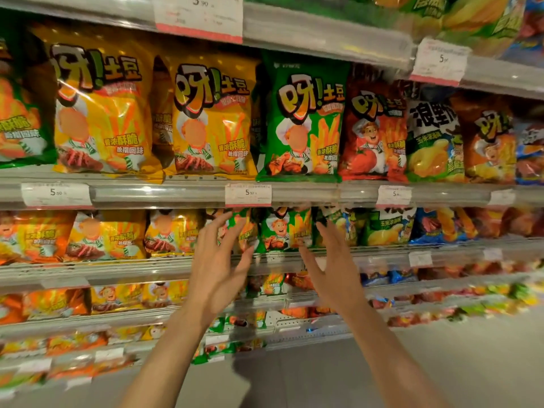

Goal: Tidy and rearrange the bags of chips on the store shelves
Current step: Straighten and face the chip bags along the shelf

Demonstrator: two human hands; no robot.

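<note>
Store shelves hold rows of chip bags. On the upper shelf stand yellow bags (100,113), a green bag (303,122), a red bag (374,134) and others further right. One shelf down, a green bag (282,231) stands between my two hands. My left hand (217,260) is raised in front of that shelf with fingers spread, holding nothing. My right hand (329,266) is raised beside it, fingers apart, also holding nothing. Both hands are close to the green bag but I cannot tell whether they touch it.
Yellow and orange bags (106,237) fill the second shelf on the left, green and blue bags (391,228) on the right. Price tags (248,195) hang on the shelf rails. Lower shelves with more bags run down to the grey floor (323,375).
</note>
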